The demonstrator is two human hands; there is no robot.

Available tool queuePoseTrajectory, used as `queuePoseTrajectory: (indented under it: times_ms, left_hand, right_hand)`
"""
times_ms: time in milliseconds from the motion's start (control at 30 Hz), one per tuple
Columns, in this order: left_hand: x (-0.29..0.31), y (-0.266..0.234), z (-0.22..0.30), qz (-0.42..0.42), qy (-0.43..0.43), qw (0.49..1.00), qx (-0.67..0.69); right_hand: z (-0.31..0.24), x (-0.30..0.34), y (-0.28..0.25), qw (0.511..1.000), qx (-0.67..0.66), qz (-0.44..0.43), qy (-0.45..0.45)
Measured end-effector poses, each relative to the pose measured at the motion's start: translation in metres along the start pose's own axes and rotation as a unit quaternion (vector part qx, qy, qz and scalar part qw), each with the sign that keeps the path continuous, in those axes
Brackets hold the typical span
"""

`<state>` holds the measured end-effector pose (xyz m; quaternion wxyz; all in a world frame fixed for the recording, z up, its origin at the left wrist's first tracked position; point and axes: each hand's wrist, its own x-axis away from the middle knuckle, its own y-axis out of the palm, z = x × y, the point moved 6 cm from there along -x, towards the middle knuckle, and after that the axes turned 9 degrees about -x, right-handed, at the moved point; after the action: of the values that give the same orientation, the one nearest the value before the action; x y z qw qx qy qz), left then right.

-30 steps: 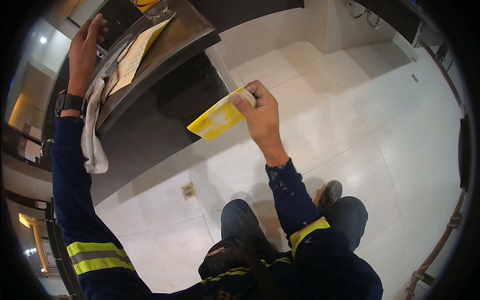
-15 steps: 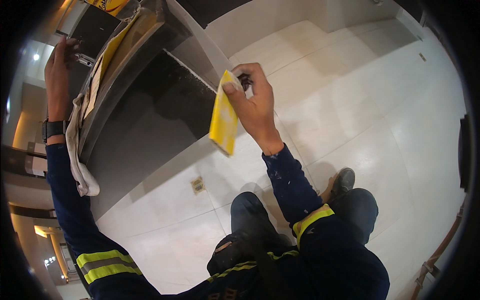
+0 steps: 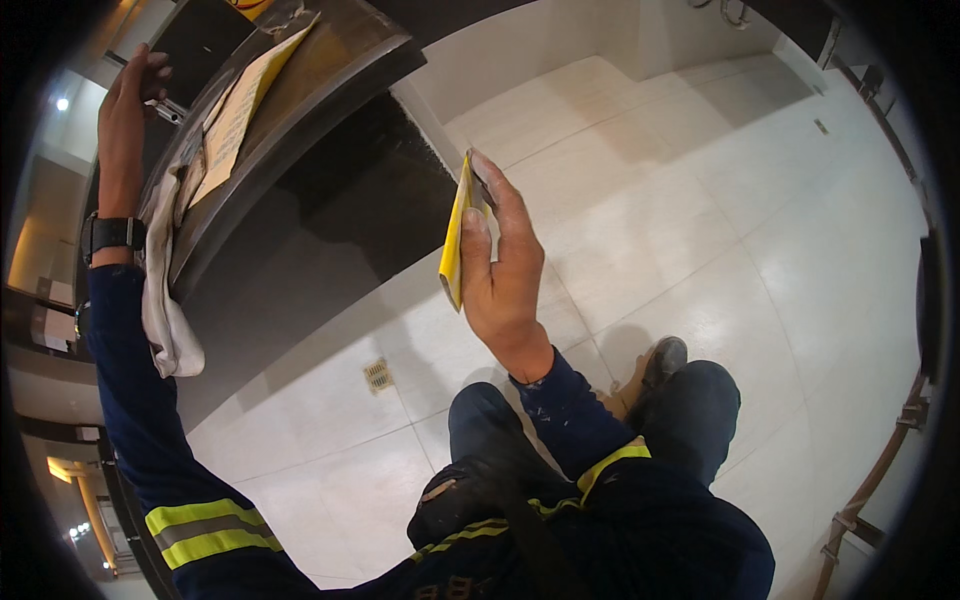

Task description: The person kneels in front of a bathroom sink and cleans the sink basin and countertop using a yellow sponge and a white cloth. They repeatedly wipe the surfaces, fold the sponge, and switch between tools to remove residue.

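In my right hand (image 3: 508, 262) is a folded piece of yellow sandpaper (image 3: 458, 238), pinched between thumb and fingers and turned almost edge-on. Pale dust shows on those fingers. It is held up beside the dark counter's (image 3: 290, 215) side panel. I cannot tell whether it touches the panel. My left hand (image 3: 130, 100) reaches up at the far left over the counter, fingers loosely bent and apart, nothing seen in them. Next to it is a small metal fitting (image 3: 170, 112). A yellow-edged sheet with print (image 3: 240, 120) lies on the countertop.
A whitish cloth (image 3: 165, 300) hangs over the counter's near edge. Below lies a pale tiled floor with a small drain grate (image 3: 378, 376). My shoe (image 3: 665, 360) is on the floor at right. A brown pipe (image 3: 870, 490) runs along the right side.
My right hand has turned, bringing the sandpaper from broad side to nearly edge-on. The counter appears shifted a little rightward in view. My left hand stays near the metal fitting.
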<state>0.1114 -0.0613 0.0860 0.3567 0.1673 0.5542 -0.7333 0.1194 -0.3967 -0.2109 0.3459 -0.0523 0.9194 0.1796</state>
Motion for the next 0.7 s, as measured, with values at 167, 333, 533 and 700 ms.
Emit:
queuePoseTrajectory:
  times_ms: [167,333,533,700]
  left_hand:
    - [0.003,0.007,0.005,0.012,0.023,0.999,0.034]
    - [-0.004,0.004,-0.007,0.017,0.017,0.999,0.037]
    - [-0.006,0.006,-0.010,0.017,0.010,0.997,0.076]
    - [-0.003,0.008,-0.004,0.022,0.021,0.997,0.075]
  right_hand:
    - [0.014,0.026,0.009,0.997,0.079,-0.025,-0.001]
    - [0.004,0.029,0.021,0.995,0.082,-0.056,0.000]
    - [-0.039,-0.012,0.051,0.980,0.182,-0.055,-0.051]
    - [-0.060,-0.039,0.069,0.981,0.170,-0.033,-0.083]
